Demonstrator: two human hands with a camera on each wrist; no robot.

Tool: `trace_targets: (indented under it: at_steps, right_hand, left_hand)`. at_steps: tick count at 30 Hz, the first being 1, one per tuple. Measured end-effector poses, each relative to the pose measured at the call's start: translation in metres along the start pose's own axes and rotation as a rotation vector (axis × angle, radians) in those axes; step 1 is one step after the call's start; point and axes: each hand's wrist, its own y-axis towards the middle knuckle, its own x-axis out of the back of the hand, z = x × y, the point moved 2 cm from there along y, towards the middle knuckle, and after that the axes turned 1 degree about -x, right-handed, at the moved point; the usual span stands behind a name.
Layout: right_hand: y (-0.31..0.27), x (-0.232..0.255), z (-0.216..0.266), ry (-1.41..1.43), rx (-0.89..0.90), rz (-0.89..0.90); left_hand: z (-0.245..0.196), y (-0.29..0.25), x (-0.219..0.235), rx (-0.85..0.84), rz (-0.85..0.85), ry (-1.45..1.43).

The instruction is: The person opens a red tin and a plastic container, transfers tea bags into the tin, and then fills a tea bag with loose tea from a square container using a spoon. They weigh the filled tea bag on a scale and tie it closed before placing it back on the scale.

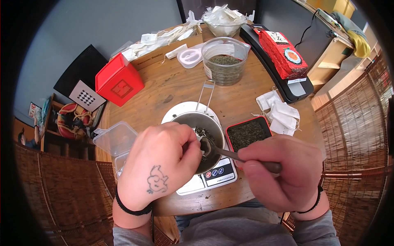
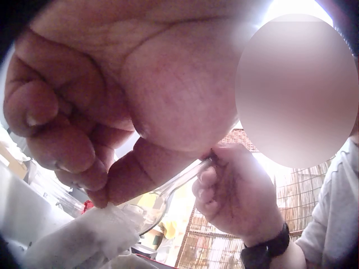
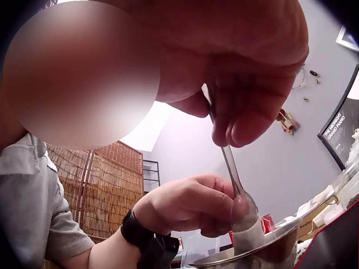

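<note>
Over a metal pan (image 1: 186, 119) with dark tea leaves inside, my left hand (image 1: 162, 160) pinches a small white tea bag (image 3: 248, 238) by its top edge. My right hand (image 1: 283, 168) grips the handle of a spoon (image 1: 230, 154). The spoon's bowl is at the mouth of the bag, partly hidden by it in the right wrist view. The pan stands on a white kitchen scale (image 1: 191, 187), its wire handle pointing away from me. Just right of the pan is a red-rimmed box (image 1: 229, 141) of loose tea leaves, partly below my right hand.
Flat white tea bags (image 1: 283, 117) lie at the right. Behind the pan stands a clear tub (image 1: 223, 44) of leaves. A red foil pack (image 1: 283, 53) rests on a black appliance (image 1: 301, 92). On the left are a red box (image 1: 119, 82) and an opened clear plastic case (image 1: 117, 139).
</note>
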Motion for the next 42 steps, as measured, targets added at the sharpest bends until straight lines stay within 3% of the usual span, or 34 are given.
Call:
trace_targets:
  at_steps: [2, 4, 5, 6, 8, 15, 18, 20, 33, 40, 42]
  right_hand:
    - [-0.001, 0.005, 0.005, -0.011, -0.014, 0.023]
    - [-0.012, 0.020, 0.003, 0.166, -0.229, -0.230]
    - [-0.017, 0.025, -0.008, 0.145, -0.167, -0.298]
    - [-0.023, 0.029, -0.014, 0.139, -0.164, -0.294]
    - [-0.040, 0.038, -0.030, 0.273, -0.424, -0.329]
    - [-0.085, 0.044, -0.063, 0.283, -0.541, -0.269]
    - [-0.093, 0.034, -0.076, 0.376, -0.618, -0.251]
    - [-0.098, 0.027, -0.088, 0.614, -0.719, -0.244]
    - [-0.118, 0.024, -0.116, 0.928, -0.790, -0.468]
    - [-0.094, 0.026, -0.092, 0.956, -0.731, -0.523]
    - [-0.081, 0.021, -0.080, 0.914, -0.716, -0.464]
  left_hand:
    - [0.000, 0.000, -0.001, 0.000, 0.003, -0.001]
    - [0.000, 0.000, 0.000, 0.002, -0.015, -0.017]
    - [0.000, 0.000, 0.001, 0.001, -0.018, -0.022]
    - [0.000, -0.001, 0.002, -0.002, -0.019, -0.015]
    - [0.000, 0.000, 0.004, -0.005, -0.027, -0.013]
    - [0.001, -0.001, 0.001, -0.017, -0.031, -0.005]
    - [-0.001, 0.000, 0.001, 0.005, -0.017, 0.000]
    - [0.000, 0.001, 0.001, 0.022, -0.010, 0.000]
    - [0.001, 0.002, 0.000, 0.024, -0.001, 0.011]
    - [0.001, 0.001, -0.001, 0.012, -0.010, 0.005]
    - [0.001, 0.001, -0.001, 0.013, -0.012, 0.006]
